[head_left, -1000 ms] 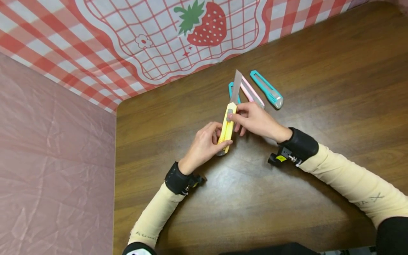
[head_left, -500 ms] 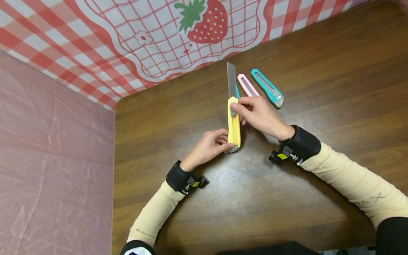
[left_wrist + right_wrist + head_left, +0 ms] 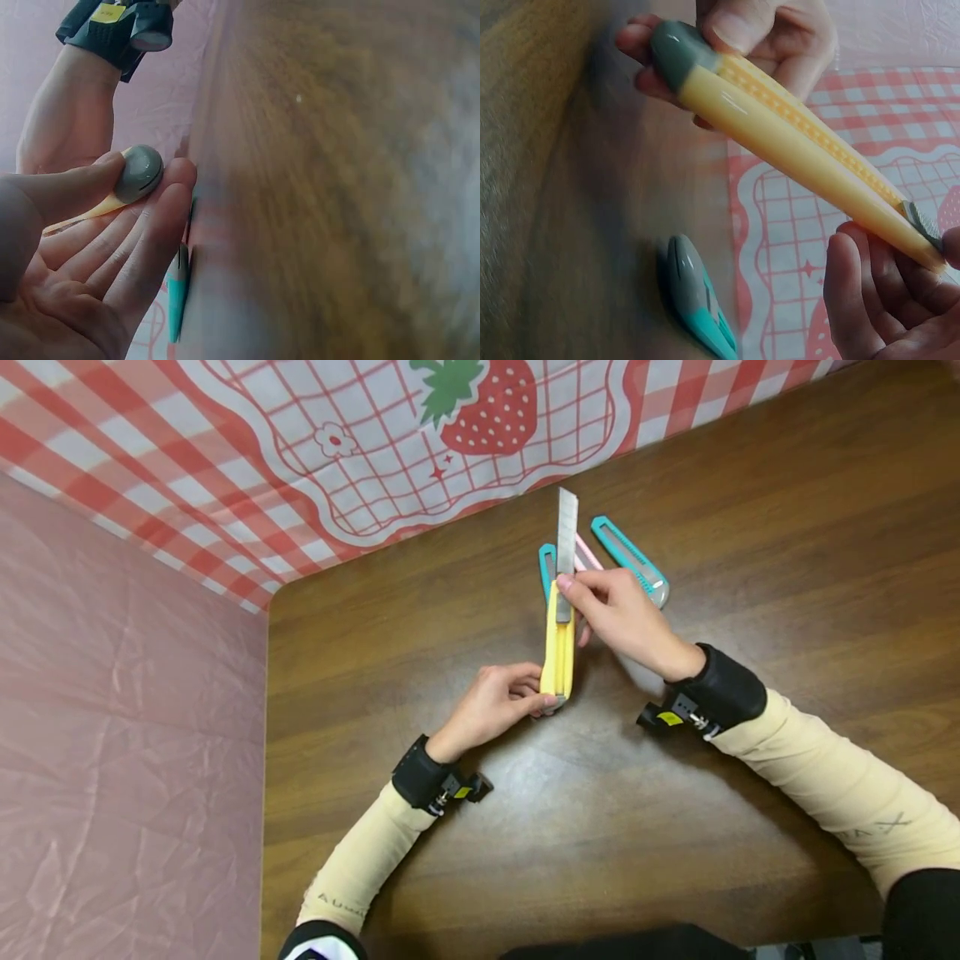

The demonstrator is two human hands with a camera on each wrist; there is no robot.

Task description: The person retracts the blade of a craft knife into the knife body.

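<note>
A yellow utility knife (image 3: pixel 557 652), its long grey blade (image 3: pixel 567 531) extended, is held up between both hands. The blade points toward the back of the table. My left hand (image 3: pixel 495 700) pinches the knife's rounded grey end cap (image 3: pixel 141 174) between thumb and fingers. At the blade end, my right hand (image 3: pixel 621 614) grips the body, with the thumb over the ridged grey slider (image 3: pixel 922 223) and the fingers beneath. Behind the raised knife, a teal utility knife (image 3: pixel 547 564) and a pink one (image 3: pixel 588 555) lie partly hidden. Another teal utility knife (image 3: pixel 630 558) lies right of them.
The brown wooden table (image 3: pixel 637 835) ends at its left edge beside a pink cloth (image 3: pixel 135 760). A red-and-white checked cloth (image 3: pixel 375 477) with a strawberry print hangs along the back edge. Each wrist wears a black camera band.
The yellow utility knife has moved right and away from me, and its tilt has changed. My right thumb and the slider have shifted closer to the blade end. The left hand keeps its pinch.
</note>
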